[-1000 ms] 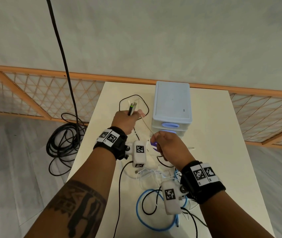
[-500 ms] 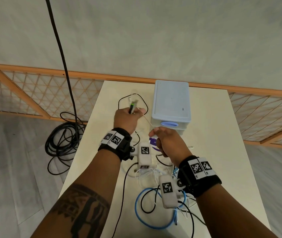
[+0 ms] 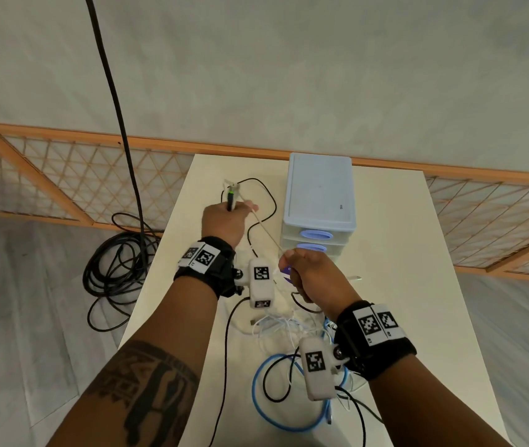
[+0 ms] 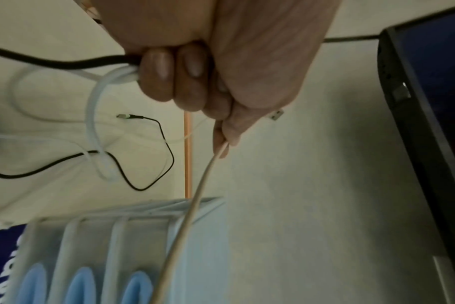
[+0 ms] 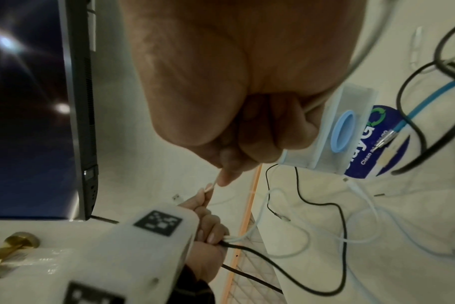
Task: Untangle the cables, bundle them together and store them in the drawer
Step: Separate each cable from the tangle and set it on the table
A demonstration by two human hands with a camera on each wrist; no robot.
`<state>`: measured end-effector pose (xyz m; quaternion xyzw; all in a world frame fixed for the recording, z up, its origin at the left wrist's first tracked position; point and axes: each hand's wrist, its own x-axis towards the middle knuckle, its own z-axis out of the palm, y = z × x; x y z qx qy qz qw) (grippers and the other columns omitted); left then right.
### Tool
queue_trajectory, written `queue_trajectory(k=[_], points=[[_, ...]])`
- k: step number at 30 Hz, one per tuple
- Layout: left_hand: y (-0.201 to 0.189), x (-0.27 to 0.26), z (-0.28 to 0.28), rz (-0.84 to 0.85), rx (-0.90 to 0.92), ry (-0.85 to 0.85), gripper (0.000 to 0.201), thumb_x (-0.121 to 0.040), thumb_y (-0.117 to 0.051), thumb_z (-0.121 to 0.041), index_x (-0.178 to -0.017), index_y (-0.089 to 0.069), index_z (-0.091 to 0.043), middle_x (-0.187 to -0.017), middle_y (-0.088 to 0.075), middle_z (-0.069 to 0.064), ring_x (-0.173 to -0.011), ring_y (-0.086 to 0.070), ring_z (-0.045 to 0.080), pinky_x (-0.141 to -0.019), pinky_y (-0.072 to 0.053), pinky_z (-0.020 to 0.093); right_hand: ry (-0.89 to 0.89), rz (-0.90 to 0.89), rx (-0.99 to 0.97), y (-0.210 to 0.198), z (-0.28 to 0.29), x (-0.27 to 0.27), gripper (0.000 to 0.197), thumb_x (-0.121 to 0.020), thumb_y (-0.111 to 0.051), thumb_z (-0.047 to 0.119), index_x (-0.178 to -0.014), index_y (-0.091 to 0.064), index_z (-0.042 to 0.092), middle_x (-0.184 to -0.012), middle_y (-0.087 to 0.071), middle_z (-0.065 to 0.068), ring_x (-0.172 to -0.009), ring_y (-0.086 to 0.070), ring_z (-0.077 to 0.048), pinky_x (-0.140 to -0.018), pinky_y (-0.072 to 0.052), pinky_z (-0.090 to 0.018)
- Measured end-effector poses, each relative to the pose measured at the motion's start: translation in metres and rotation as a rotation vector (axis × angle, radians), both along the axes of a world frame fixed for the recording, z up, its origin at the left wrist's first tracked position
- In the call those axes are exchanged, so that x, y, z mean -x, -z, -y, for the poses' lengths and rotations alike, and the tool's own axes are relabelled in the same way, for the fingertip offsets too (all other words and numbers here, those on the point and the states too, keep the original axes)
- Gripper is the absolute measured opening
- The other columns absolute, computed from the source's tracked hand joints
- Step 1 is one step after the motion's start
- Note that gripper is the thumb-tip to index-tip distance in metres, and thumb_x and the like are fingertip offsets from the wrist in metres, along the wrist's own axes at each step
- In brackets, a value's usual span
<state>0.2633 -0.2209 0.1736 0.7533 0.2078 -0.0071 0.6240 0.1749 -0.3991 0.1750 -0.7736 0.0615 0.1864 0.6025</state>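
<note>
My left hand [image 3: 228, 217] grips a bunch of cable ends above the table's far left: a black cable with a green-tipped plug [image 3: 230, 195] and a white cable [image 4: 112, 78]. A thin beige cable [image 3: 266, 232] runs taut from its thumb and forefinger [image 4: 222, 142] to my right hand [image 3: 301, 269], which pinches it in front of the pale blue drawer unit [image 3: 319, 195]. The unit's drawers look closed. Near me lie a white cable tangle [image 3: 276, 327], a blue cable loop [image 3: 269, 414] and a black cable [image 3: 224, 350].
The white table [image 3: 417, 285] has bare room to the right of the drawer unit. A blue printed packet [image 5: 369, 144] lies under my right hand. Black cable coils [image 3: 118, 259] sit on the floor at left, beside a wooden lattice fence [image 3: 63, 182].
My left hand has moved farther up the table and away from the right hand. The stretch of thin beige cable between them has grown longer.
</note>
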Motion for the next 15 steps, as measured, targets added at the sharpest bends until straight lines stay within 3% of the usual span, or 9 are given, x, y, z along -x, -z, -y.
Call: queue_trajectory(k=[3, 7, 9, 12, 15], points=[[0.001, -0.003, -0.006, -0.008, 0.038, 0.002, 0.021, -0.096, -0.065, -0.035, -0.089, -0.081, -0.024, -0.045, -0.031, -0.011, -0.046, -0.022, 0.016, -0.045, -0.023, 0.024, -0.002, 0.006, 0.028, 0.003, 0.0, 0.003, 0.034, -0.103, -0.043, 0.027, -0.076, -0.063, 0.023, -0.048, -0.047, 0.01, -0.042, -0.035, -0.012, -0.055, -0.035, -0.03], [0.003, 0.011, 0.005, -0.186, 0.066, 0.325, 0.039, -0.089, -0.073, -0.042, -0.1, -0.077, -0.004, -0.048, -0.033, -0.009, -0.041, -0.026, 0.013, -0.041, -0.023, 0.023, 0.046, 0.04, 0.086, 0.004, -0.002, -0.002, 0.034, -0.103, -0.042, 0.027, -0.076, -0.064, 0.023, -0.051, -0.05, 0.007, -0.042, -0.039, -0.011, -0.051, -0.033, -0.026], [0.006, 0.017, 0.011, -0.18, 0.013, 0.411, 0.032, -0.092, -0.071, -0.037, -0.098, -0.078, -0.006, -0.05, -0.033, -0.008, -0.043, -0.026, 0.013, -0.042, -0.023, 0.024, 0.062, 0.026, 0.079, 0.003, -0.003, -0.004, 0.033, -0.102, -0.042, 0.024, -0.079, -0.065, 0.021, -0.049, -0.05, 0.008, -0.04, -0.039, -0.01, -0.048, -0.032, -0.024], [0.006, 0.016, 0.015, -0.109, -0.07, 0.356, 0.022, -0.095, -0.068, -0.031, -0.09, -0.081, -0.014, -0.046, -0.036, -0.01, -0.041, -0.027, 0.012, -0.042, -0.025, 0.022, 0.061, -0.032, 0.004, 0.003, -0.003, -0.001, 0.032, -0.104, -0.042, 0.025, -0.084, -0.067, 0.018, -0.051, -0.05, 0.007, -0.039, -0.036, -0.01, -0.044, -0.029, -0.022], [0.0, 0.007, 0.01, -0.054, -0.127, 0.174, 0.022, -0.098, -0.064, -0.029, -0.088, -0.08, -0.017, -0.034, -0.037, -0.011, -0.039, -0.03, 0.012, -0.041, -0.027, 0.022, 0.031, -0.108, -0.099, 0.003, 0.0, 0.005, 0.032, -0.105, -0.043, 0.025, -0.084, -0.065, 0.015, -0.05, -0.046, 0.007, -0.038, -0.033, -0.009, -0.042, -0.027, -0.02]])
